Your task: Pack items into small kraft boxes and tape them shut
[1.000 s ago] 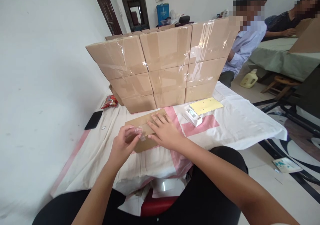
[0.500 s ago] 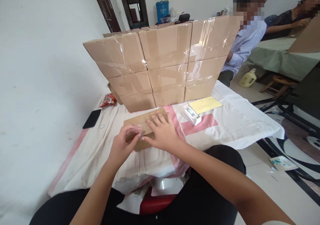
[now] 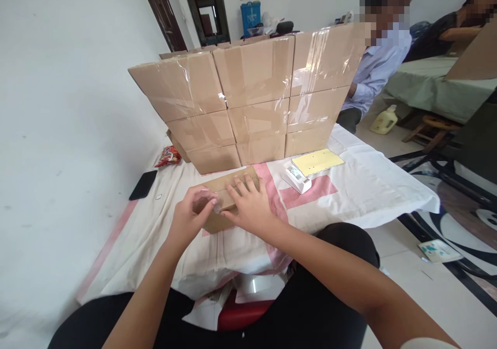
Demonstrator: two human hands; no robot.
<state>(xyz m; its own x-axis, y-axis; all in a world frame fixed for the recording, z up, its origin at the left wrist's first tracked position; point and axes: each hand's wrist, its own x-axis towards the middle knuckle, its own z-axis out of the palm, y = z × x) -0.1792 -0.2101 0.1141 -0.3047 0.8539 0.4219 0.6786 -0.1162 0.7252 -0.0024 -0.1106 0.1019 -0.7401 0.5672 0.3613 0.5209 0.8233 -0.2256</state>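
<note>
A small brown cardboard box (image 3: 222, 226) lies on the cloth-covered table in front of me. My right hand (image 3: 250, 203) rests flat on its top, fingers spread, pressing near the right end. At the box's left end, the thumb and fingertips of my left hand (image 3: 189, 213) are pinched together. Between them is a bit of clear tape (image 3: 218, 204), which reaches onto the box top close to my right thumb. How far the tape runs under my right hand is hidden.
Taped cardboard boxes (image 3: 259, 124) form a wall behind my hands. A white device with a display (image 3: 297, 178) and a yellow card (image 3: 318, 162) lie right; a black phone (image 3: 143, 185) and red snack packet (image 3: 169, 156) left. One person (image 3: 382, 69) sits beyond the boxes, another farther right.
My left hand has shifted slightly left, away from my right thumb, and more of the clear tape shows. My right hand stays on the box.
</note>
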